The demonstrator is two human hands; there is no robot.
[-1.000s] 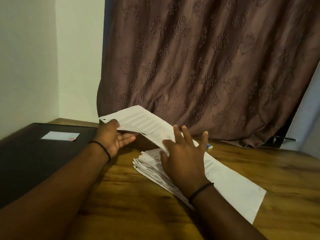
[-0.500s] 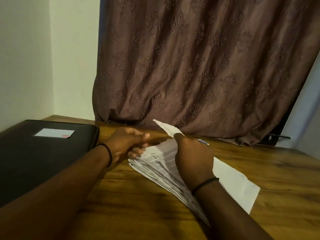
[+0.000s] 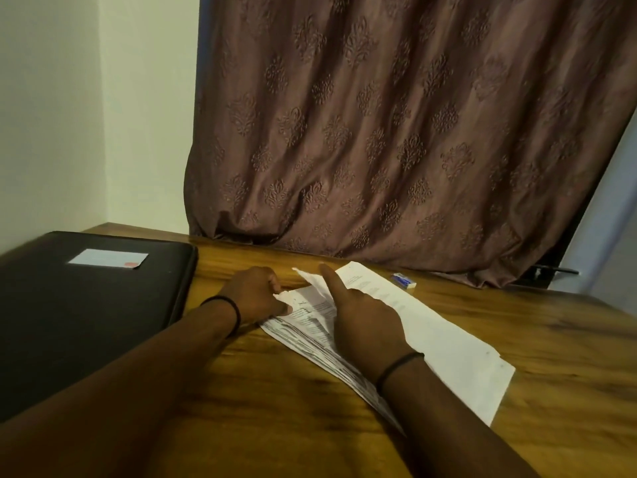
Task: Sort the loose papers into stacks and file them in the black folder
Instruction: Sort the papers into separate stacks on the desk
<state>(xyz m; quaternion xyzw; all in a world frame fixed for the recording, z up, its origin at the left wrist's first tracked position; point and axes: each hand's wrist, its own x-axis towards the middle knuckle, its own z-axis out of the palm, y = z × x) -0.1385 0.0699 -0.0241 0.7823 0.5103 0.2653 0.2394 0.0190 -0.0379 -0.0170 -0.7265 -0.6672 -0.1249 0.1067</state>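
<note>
A pile of printed papers (image 3: 312,326) lies on the wooden table (image 3: 551,357), with a white sheet (image 3: 448,350) lying flat to its right. My left hand (image 3: 256,293) pinches the far left corner of the pile's top sheets with curled fingers. My right hand (image 3: 358,313) rests on the pile, its forefinger straight along a sheet (image 3: 312,279) whose far corner is lifted. The black folder (image 3: 79,312) lies shut on the left, a white label (image 3: 108,258) on its cover.
A small white and blue eraser (image 3: 404,281) lies near the table's far edge. A brown patterned curtain (image 3: 396,132) hangs behind the table. White walls meet at the far left corner.
The sheet that my left hand held up a second ago has gone down to the right of the pile. Both hands have come together at the pile's far corner.
</note>
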